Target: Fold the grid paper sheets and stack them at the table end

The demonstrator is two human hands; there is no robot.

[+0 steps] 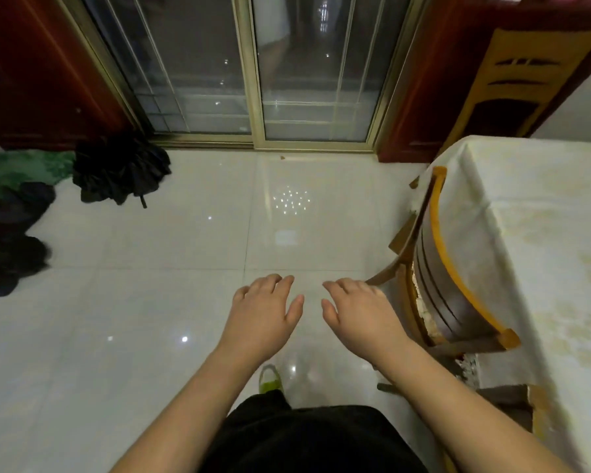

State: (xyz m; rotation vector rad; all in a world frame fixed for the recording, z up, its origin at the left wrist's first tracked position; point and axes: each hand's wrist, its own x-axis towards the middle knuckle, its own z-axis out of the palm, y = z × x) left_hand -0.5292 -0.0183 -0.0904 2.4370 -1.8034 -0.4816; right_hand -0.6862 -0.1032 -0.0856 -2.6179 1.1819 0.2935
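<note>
No grid paper sheet shows in the head view. My left hand (pixel 265 310) and my right hand (pixel 357 310) are stretched out side by side over the white tiled floor, palms down, fingers apart and holding nothing. The table (pixel 539 233), covered with a pale patterned cloth, runs along the right edge of the view, to the right of my right hand. Its visible surface carries no paper.
A wooden chair (pixel 439 261) with a curved yellow back is pushed in against the table's left side, close to my right hand. A sliding glass door (pixel 253 80) closes the far wall. A black umbrella (pixel 120 170) and dark and green cloth heaps (pixel 12 213) lie at left.
</note>
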